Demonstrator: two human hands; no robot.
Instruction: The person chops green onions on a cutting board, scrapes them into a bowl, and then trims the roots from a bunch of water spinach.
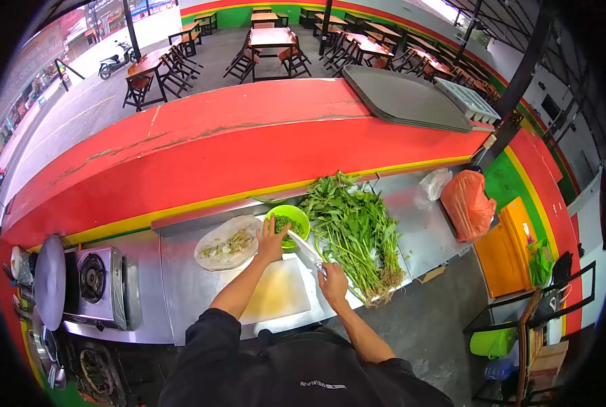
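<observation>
My right hand (333,282) grips a knife (308,250) by its handle. The blade points up and left, its tip over the near edge of a bright green bowl (305,216). Chopped greens (286,225) lie inside the bowl. At the bowl's left rim is my left hand (270,243), fingers spread, close to the knife tip. Below it lies a pale cutting board (276,292) with a yellowish stain. To the left sits a clear plastic bag (225,261) of trimmed scraps. A large heap of leafy greens (350,224) with roots lies right of the knife.
A gas stove (94,278) stands at the left end of the steel counter (181,285). An orange plastic bag (468,205) sits at the right. Dark trays (405,98) rest on the red ledge (249,108) behind. Tables and chairs stand beyond.
</observation>
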